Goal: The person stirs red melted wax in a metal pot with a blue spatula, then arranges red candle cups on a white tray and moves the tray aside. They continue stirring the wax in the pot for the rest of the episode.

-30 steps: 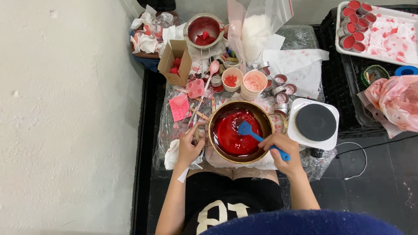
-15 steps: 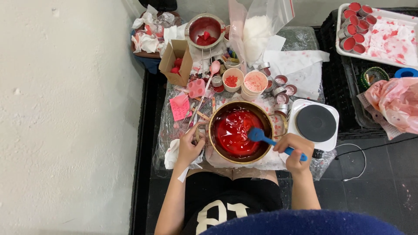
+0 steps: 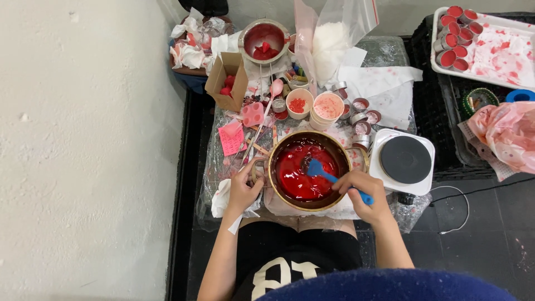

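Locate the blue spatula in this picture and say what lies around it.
In the head view the blue spatula sits low-centre, its blade in the pot of red liquid, its handle held by the right hand, left of the hotplate.

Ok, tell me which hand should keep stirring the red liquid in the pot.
The right hand. It already grips the blue spatula, whose blade sits in the red liquid. The left hand is on the pot handle at the left side, well placed to steady it.

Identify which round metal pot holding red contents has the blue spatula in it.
The large brass-rimmed pot between the hands, full of red liquid; the smaller steel pot at the table's far end holds only red chunks.
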